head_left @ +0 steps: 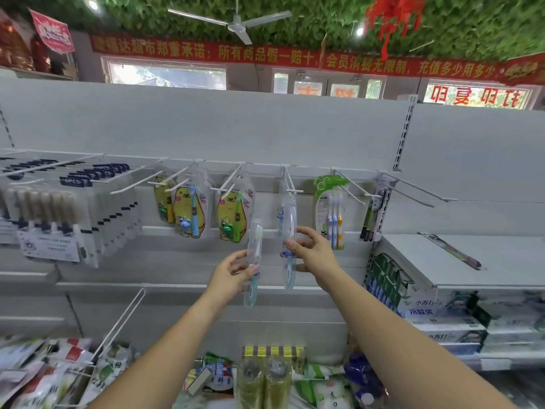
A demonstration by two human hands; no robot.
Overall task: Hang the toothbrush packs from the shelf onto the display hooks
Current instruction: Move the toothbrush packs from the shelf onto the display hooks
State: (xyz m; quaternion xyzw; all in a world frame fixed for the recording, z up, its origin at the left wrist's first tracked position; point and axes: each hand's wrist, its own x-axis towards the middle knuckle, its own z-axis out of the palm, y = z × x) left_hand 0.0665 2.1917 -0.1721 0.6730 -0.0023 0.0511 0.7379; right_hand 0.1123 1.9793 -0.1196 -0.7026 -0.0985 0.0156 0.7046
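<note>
View: head camera; faces a white shop gondola with a rail of display hooks [290, 180]
Left hand [236, 271]: raised in front of the back panel; thumb and fingertips pinch the first clear pack [256, 234] at about mid-height; grip narrow, closed on that pack
Position of first clear pack: near upright, slightly tilted; white brush head up, pale blue handle down; free of every hook; below and to the left of the centre hook
Right hand [312, 253]: just right of the left hand, not touching it; thumb and fingertips pinch the second clear pack [289, 215] near its middle; grip narrow, closed on that pack
Position of second clear pack: vertical; top edge just under the front end of the centre hook; whether its hang hole sits on the wire cannot be told; a further pack hangs close behind it
Hooks to the left: yellow bear packs [188, 208] on neighbouring hooks; further left, multi-brush packs [50, 219] marked 6PCS in a dense row
Hooks to the right: green three-brush pack [331, 211]; dark pack [374, 215] beside the slotted upright; two long wire hooks beyond it
Right shelf [501, 261]: white; one dark flat pack [455, 252] lies on it; toothpaste boxes [418, 312] stacked beneath
Bottom tier: bagged goods [44, 373] at the lower left
Overhead: ceiling fan [236, 23]; red banner [295, 59] with yellow characters; leaf-covered ceiling
</note>
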